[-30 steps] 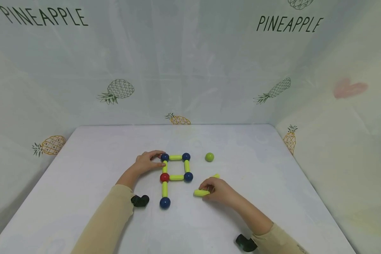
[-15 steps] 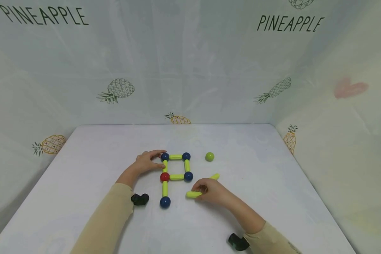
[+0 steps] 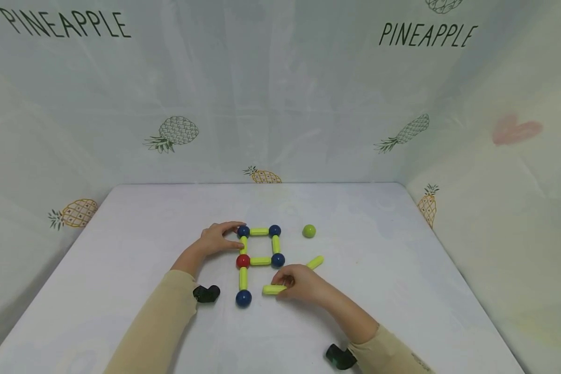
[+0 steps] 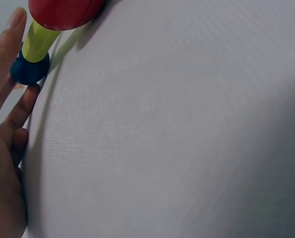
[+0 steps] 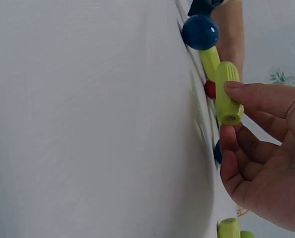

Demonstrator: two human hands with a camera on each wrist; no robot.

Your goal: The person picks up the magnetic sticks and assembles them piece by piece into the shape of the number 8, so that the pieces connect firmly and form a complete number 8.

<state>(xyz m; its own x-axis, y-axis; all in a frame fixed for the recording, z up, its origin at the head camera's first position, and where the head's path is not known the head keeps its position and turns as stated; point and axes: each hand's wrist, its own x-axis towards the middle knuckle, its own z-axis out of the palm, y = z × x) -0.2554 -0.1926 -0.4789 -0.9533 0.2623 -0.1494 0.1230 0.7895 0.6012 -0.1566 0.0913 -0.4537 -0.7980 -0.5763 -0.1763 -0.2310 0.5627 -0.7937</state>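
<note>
A P-shaped figure of yellow-green magnetic rods and balls lies on the table; its corners are blue balls point(image 3: 278, 260) and one red ball point(image 3: 243, 261). At its far left corner, my left hand point(image 3: 213, 239) holds a blue ball point(image 4: 29, 70) between thumb and fingers, the thumb by the adjoining rod point(image 4: 39, 42). My right hand point(image 3: 303, 283) pinches a loose yellow-green magnetic rod point(image 5: 228, 94) by one end, thumb on top and a finger below. The rod's free end points left toward the figure's lower blue ball point(image 3: 243, 298), with a gap between them.
Another yellow-green rod point(image 3: 315, 262) lies behind my right hand. Farther back is a loose green ball point(image 3: 309, 231). Dark wrist cameras sit at both cuffs, and a pineapple-print cloth point(image 3: 280, 104) hangs behind the white table point(image 3: 168, 200).
My right hand has moved left and slightly nearer, bringing the pinched rod closer to the lower blue ball and uncovering more of the rod behind. The left hand and the figure stay put.
</note>
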